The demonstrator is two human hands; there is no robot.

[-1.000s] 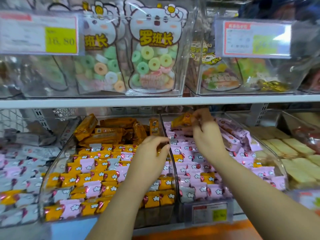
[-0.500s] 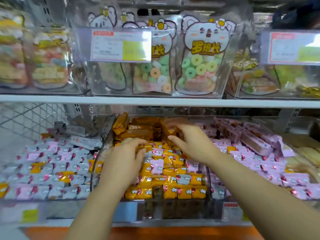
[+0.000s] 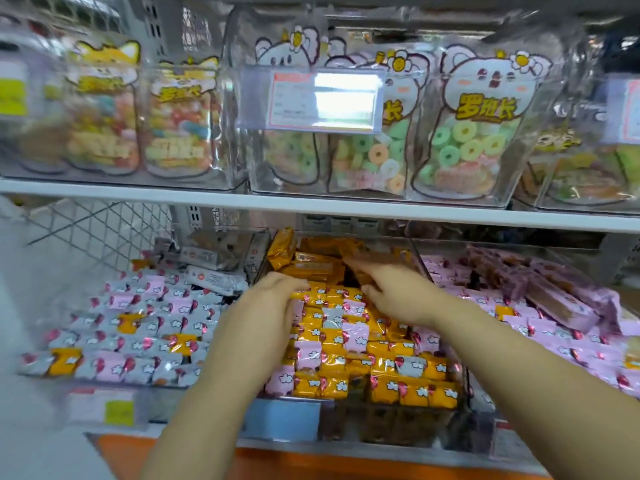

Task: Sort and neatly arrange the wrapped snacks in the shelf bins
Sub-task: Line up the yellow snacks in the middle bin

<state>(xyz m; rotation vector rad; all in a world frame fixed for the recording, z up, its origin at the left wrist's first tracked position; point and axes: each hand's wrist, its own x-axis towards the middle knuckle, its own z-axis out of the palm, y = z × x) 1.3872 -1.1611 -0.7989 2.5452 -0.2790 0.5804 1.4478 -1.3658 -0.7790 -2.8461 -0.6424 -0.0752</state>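
The middle clear bin (image 3: pixel 408 424) holds small orange snacks (image 3: pixel 391 389) mixed with pink ones (image 3: pixel 308 353), and long orange bars (image 3: pixel 315 263) are piled at its back. My left hand (image 3: pixel 273 301) rests palm down on the small snacks at the bin's left side, fingers relaxed. My right hand (image 3: pixel 398 291) reaches over the back of the same bin and grips a blurred orange bar (image 3: pixel 375 259) against the pile.
The left bin (image 3: pixel 104 407) holds grey and pink small snacks with grey bars (image 3: pixel 214 278) behind. The right bin's pink snacks (image 3: pixel 561 341) lie under purple-pink bars (image 3: pixel 554 296). The white shelf edge (image 3: pixel 311 206) above carries clear bins of bagged ring candy (image 3: pixel 467 140) and a price tag (image 3: pixel 325 100).
My right hand carried the orange bar from the pink right bin leftward to the back of the middle bin. My left hand moved up onto the small orange snacks. The view shifted left.
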